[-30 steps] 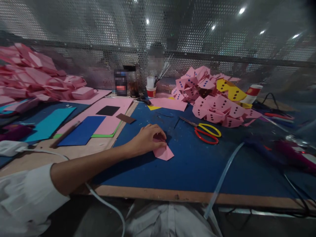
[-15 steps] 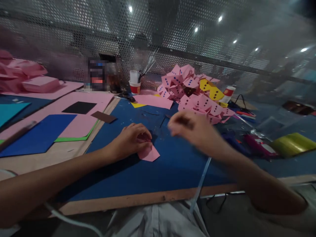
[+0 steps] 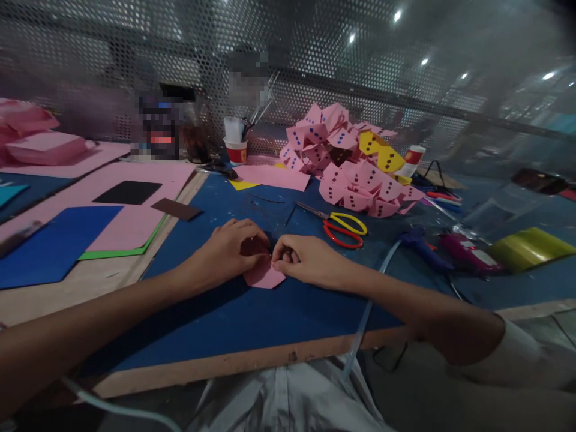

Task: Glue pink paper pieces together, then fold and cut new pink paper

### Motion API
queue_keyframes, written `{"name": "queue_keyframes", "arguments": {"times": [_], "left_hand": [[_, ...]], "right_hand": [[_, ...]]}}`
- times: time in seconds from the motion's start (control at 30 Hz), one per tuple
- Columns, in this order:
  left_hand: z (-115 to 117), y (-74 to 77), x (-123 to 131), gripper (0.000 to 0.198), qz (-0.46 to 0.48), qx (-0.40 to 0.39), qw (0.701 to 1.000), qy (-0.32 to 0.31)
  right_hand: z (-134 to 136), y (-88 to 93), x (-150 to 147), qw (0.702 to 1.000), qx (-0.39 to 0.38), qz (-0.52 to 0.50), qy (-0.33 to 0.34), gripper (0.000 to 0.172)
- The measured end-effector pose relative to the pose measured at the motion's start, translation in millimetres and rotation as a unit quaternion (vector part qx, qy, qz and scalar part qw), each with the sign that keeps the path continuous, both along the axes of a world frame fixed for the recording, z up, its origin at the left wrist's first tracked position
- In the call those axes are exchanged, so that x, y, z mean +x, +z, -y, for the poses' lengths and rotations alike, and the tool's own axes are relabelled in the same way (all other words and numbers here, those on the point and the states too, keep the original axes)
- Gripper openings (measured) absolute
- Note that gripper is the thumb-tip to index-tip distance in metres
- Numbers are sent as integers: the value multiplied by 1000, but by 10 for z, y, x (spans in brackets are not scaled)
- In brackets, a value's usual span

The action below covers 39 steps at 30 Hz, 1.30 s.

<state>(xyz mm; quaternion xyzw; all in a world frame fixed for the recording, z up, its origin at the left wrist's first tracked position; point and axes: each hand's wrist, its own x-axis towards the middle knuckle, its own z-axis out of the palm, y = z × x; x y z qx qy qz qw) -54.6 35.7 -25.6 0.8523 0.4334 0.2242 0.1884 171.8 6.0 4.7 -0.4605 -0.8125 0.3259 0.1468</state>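
Observation:
In the middle of the blue work surface lies a small pink piece [image 3: 264,278] of craft sheet with angled edges. My left hand [image 3: 234,247] is curled over its upper left, with thumb and fingers closed on it. From the right, my right hand [image 3: 308,259] meets the same piece, its thumb and index finger pinched together at the upper right edge. Whatever sits between those fingertips is too small or hidden to make out. Behind my right hand rest scissors [image 3: 345,231] with one red and one yellow handle loop.
A pile of dotted pink and yellow folded pieces [image 3: 346,162] stands at the back. Glue guns [image 3: 470,255] and a yellow roll [image 3: 533,249] lie right. Blue [image 3: 58,246], black [image 3: 128,192] and brown [image 3: 176,209] sheets lie left. A paper cup [image 3: 236,151] holds tools.
My right hand has come down and left from near the scissors to the pink piece, uncovering the scissors. My left hand stays on the piece. The view has shifted slightly.

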Motion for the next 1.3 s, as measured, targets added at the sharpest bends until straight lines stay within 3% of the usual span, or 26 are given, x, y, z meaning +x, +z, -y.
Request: {"name": "queue_keyframes", "arguments": {"times": [0.2, 0.37, 0.5, 0.63, 0.9, 1.3], "left_hand": [[-8, 7, -11, 14, 1, 4, 1000, -6], [13, 24, 0, 16, 2, 8, 1000, -4], [22, 14, 13, 25, 6, 17, 1000, -1], [13, 24, 18, 22, 15, 12, 1000, 7], [33, 86, 17, 18, 49, -18, 998, 18], [-252, 14, -230, 30, 27, 59, 998, 11]], "right_hand": [[-38, -98, -14, 999, 46, -3, -20, 6], [-37, -64, -5, 1000, 22, 3, 0, 7], [-34, -71, -34, 999, 41, 14, -30, 5], [-28, -108, -50, 998, 59, 11, -32, 6], [-13, -47, 41, 999, 24, -24, 0, 8], [102, -70, 146, 995, 97, -1, 21, 15]]}}
